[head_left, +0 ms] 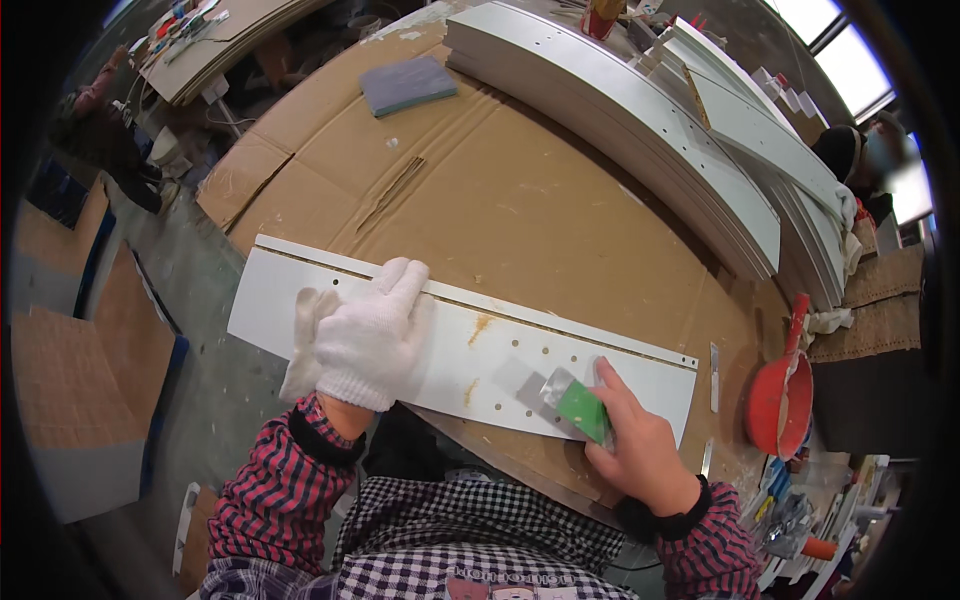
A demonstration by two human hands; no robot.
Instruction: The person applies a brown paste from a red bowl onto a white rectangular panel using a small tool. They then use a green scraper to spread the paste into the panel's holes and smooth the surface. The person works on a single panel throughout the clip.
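Note:
A long white board [460, 345] with small drilled holes and yellowish smears lies across a cardboard-covered table [500, 200]. My left hand [365, 335], in a white knit glove, presses flat on the board's left half. My bare right hand [635, 440] grips a green-handled scraper [578, 402] whose metal blade rests on the board's right half, beside a grey smoothed patch.
A stack of long white panels [640, 110] lies along the table's far right side. A grey sanding pad [407, 85] sits at the back. A red bowl with a handle [780, 400] stands at the right edge. Another person [860, 160] is at the far right.

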